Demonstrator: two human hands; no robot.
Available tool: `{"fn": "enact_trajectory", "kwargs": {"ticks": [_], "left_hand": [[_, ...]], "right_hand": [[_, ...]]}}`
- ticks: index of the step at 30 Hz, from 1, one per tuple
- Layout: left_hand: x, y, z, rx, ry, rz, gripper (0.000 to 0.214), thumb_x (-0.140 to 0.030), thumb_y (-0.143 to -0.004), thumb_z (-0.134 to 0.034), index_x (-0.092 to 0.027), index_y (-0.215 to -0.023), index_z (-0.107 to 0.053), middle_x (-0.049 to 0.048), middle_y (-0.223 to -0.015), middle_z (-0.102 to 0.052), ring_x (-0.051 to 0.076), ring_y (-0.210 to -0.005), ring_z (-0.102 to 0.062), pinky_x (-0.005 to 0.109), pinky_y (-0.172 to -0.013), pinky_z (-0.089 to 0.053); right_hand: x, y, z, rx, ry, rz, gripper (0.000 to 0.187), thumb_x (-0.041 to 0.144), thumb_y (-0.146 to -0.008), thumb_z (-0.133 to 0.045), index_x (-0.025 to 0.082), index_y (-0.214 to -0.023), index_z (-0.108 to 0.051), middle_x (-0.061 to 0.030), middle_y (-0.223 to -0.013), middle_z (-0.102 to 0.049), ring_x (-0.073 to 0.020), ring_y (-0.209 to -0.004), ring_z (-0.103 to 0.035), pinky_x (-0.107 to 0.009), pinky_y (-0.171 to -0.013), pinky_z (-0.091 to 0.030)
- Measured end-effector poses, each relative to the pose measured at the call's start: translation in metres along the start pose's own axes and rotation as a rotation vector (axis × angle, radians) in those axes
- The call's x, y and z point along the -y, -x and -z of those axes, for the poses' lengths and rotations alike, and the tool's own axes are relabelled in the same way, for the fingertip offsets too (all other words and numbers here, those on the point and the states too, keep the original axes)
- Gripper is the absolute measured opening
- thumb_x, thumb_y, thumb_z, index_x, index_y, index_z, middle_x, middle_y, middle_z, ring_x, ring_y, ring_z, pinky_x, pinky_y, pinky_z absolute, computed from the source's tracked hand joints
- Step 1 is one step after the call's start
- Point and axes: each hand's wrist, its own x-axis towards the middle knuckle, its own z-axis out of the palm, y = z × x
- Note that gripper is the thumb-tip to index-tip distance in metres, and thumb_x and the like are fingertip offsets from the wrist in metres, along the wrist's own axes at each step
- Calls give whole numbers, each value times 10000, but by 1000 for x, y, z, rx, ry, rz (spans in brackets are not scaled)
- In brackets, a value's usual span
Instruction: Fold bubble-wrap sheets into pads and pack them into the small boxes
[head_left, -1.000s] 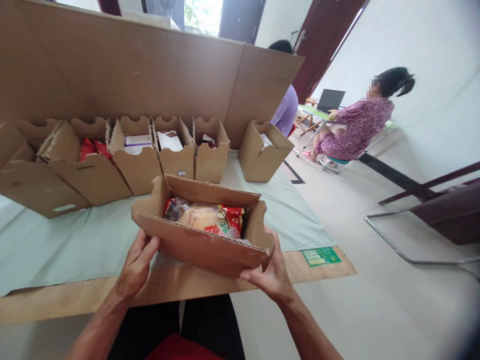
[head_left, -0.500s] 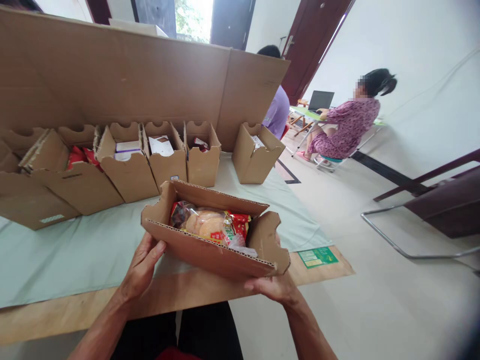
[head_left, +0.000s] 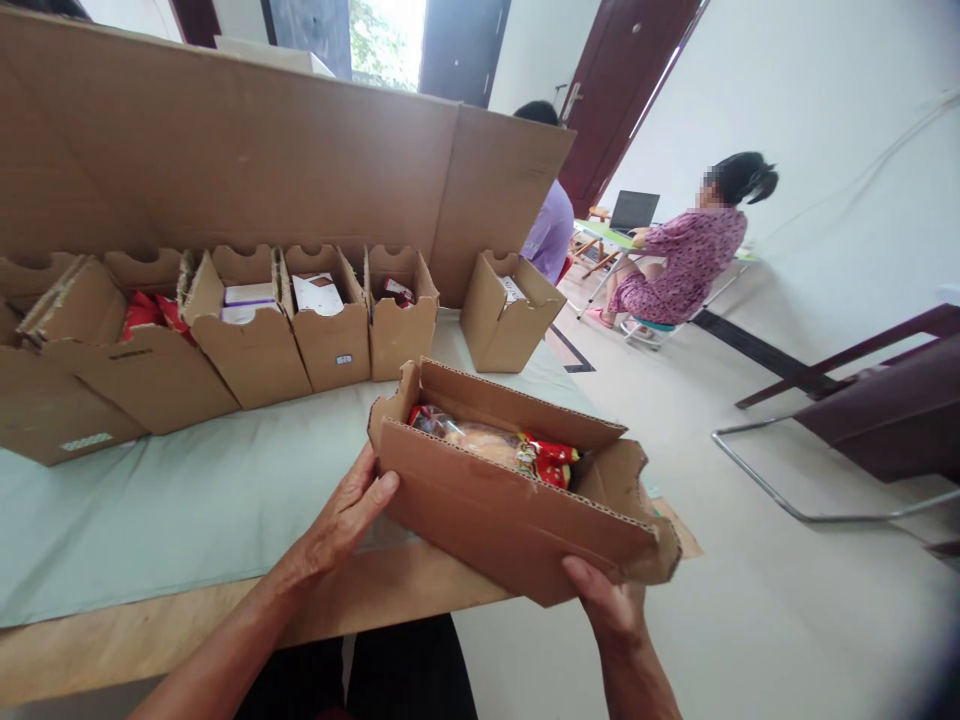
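Between my two hands is an open cardboard box (head_left: 480, 510), tilted so its near side faces me. My left hand (head_left: 356, 510) grips its left end, thumb on the near wall and the other fingers partly hidden behind. At the lower right corner, my right hand (head_left: 611, 595) holds the box with its thumb on the near wall; its other fingers are out of sight. Inside lies a clear and red snack packet (head_left: 544, 460) with pale round pieces showing through. The box's right end reaches past the table edge.
Several cardboard bins (head_left: 330, 340) with packets and cartons line the back of the cloth-covered table (head_left: 247, 480). Another bin (head_left: 504, 325) stands apart at right. A tall cardboard panel (head_left: 262, 160) rises behind. Beyond, a person (head_left: 686, 250) sits at a laptop (head_left: 634, 210); another person (head_left: 551, 225) is partly hidden.
Both hands have carried the box to the right, and its near wall now shows more. Less of the snack packet is visible. The bins stay in place as the view shifts slightly.
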Motion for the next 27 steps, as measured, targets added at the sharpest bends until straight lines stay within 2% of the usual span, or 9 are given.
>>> {"fn": "enact_trajectory", "kwargs": {"ticks": [3,5,8,11,14,18,23,27], "left_hand": [[8,0,-1,-18,6,-25,748,-530,-990,-600,-292,-1640,-315,106,-1695,-379,330,-1554,-362,518,-1271,-309],[19,3,2,-69,-20,-15,770,-531,-989,-600,-317,-1649,-268,115,-1713,-337,337,-1557,-356,563,-1262,-300],[36,8,6,-127,-98,23,820,-535,-959,-639,-291,-1645,-263,166,-1698,-341,364,-1534,-387,616,-1237,-308],[46,9,5,-127,-178,9,865,-518,-911,-693,-257,-1631,-292,195,-1664,-388,382,-1498,-436,631,-1224,-321],[46,9,3,-104,-245,-30,822,-466,-904,-687,-264,-1615,-329,180,-1661,-400,379,-1479,-464,627,-1222,-335],[41,11,1,-69,-372,-53,782,-374,-894,-663,-280,-1604,-350,157,-1653,-414,366,-1466,-486,623,-1206,-375],[44,14,-3,-24,-567,-118,802,-280,-859,-650,-271,-1605,-357,156,-1653,-416,365,-1519,-414,641,-1225,-349],[48,15,-5,7,-656,-158,778,-279,-849,-651,-261,-1587,-405,156,-1666,-401,374,-1533,-392,645,-1215,-366]], "right_hand": [[18,-7,-4,-174,-145,15,1101,569,-677,-873,268,-1595,-343,-138,-1633,-389,-443,-1467,-406,-686,-1187,-328],[28,-18,-7,-251,-183,38,1047,505,-691,-880,278,-1575,-366,-124,-1575,-458,-399,-1409,-477,-663,-1181,-337],[34,-42,-16,-360,-176,105,992,440,-709,-880,283,-1551,-379,-107,-1534,-482,-346,-1370,-514,-618,-1180,-353],[25,-71,-33,-436,-115,151,1010,467,-688,-887,248,-1533,-379,-125,-1452,-522,-344,-1324,-538,-609,-1153,-378],[13,-96,-57,-472,-3,167,1001,528,-680,-872,211,-1502,-397,-148,-1381,-543,-349,-1268,-564,-583,-1109,-423],[2,-123,-89,-487,102,217,963,568,-720,-824,185,-1485,-383,-192,-1412,-521,-361,-1311,-553,-547,-1085,-462],[0,-156,-131,-574,321,242,944,626,-761,-746,152,-1480,-359,-248,-1406,-533,-407,-1335,-536,-620,-1118,-418],[1,-166,-164,-507,464,162,1036,681,-770,-721,117,-1528,-296,-313,-1470,-469,-473,-1413,-435,-686,-1107,-387]]}}
